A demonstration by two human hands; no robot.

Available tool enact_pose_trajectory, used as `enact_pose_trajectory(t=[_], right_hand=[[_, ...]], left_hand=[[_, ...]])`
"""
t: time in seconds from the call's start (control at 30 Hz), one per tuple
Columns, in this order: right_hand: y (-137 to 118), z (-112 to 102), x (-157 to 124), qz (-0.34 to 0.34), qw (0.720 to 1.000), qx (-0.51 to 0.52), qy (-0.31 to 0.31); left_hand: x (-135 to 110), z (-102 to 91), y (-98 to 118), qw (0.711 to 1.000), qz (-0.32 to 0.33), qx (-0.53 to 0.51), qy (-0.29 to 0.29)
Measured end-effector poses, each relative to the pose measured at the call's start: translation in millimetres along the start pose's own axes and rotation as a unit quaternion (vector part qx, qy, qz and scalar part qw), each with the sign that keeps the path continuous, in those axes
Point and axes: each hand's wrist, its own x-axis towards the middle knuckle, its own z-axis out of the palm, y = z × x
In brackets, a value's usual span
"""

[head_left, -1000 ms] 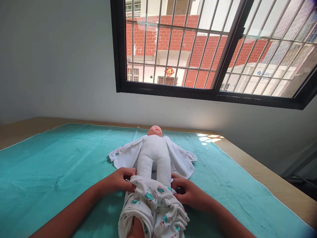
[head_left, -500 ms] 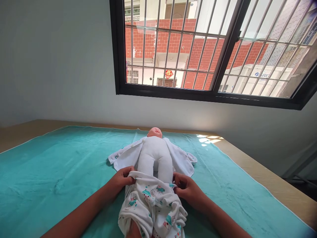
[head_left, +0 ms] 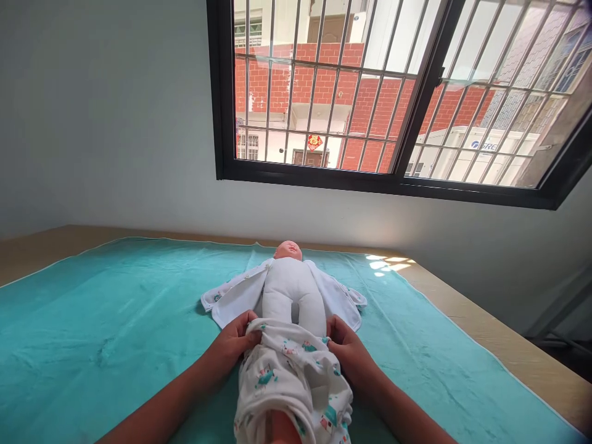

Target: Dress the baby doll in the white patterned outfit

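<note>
A baby doll (head_left: 292, 287) with a white cloth body lies on its back, its head toward the wall. An open white jacket (head_left: 240, 293) is spread beneath it, both sides folded out. White printed baby pants (head_left: 296, 382) cover the doll's lower legs, and one bare doll foot (head_left: 280, 427) shows at the near leg opening. My left hand (head_left: 238, 338) pinches the waistband at its left edge. On the opposite edge, my right hand (head_left: 345, 342) grips the waistband between thumb and fingers.
A turquoise sheet (head_left: 115, 333) covers most of the wooden tabletop (head_left: 499, 308). Behind it rises a pale wall (head_left: 115, 123) with a black-framed, barred window (head_left: 314, 172). Sunlight patches fall near the far right corner.
The waistband has moved slightly up the doll's legs, with both hands holding it. The left hand has shifted a little to the right, and the pants look more bunched.
</note>
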Motion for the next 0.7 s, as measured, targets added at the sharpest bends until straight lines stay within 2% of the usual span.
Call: enact_pose_trajectory(t=[0.1,0.2,0.27,0.4,0.5,0.57,0.63,0.7], right_hand=[[-1,-1,-2,-0.022,0.999,-0.029,-0.011],[-4,1,-7,-0.047,0.996,-0.070,-0.014],[-6,2,-9,-0.060,0.991,-0.116,-0.003],[-3,2,-10,-0.083,0.970,-0.225,0.036],[4,-1,-9,-0.143,0.939,-0.309,0.058],[6,-3,-8,-0.214,0.905,-0.362,0.068],[6,-4,-8,-0.274,0.869,-0.404,0.079],[2,-3,-9,-0.296,0.851,-0.425,0.085]], left_hand=[[0,-6.3,4,0.999,-0.026,-0.006,-0.024],[2,-13.3,13,0.999,-0.040,0.022,-0.016],[5,-17.4,17,0.996,-0.029,0.085,-0.021],[9,-22.3,15,0.981,0.009,0.176,-0.083],[11,-22.2,6,0.964,0.026,0.259,-0.053],[11,-20.5,-2,0.947,0.076,0.312,-0.015],[11,-18.1,-8,0.942,0.134,0.308,0.019],[12,-15.4,-11,0.951,0.158,0.262,0.036]])
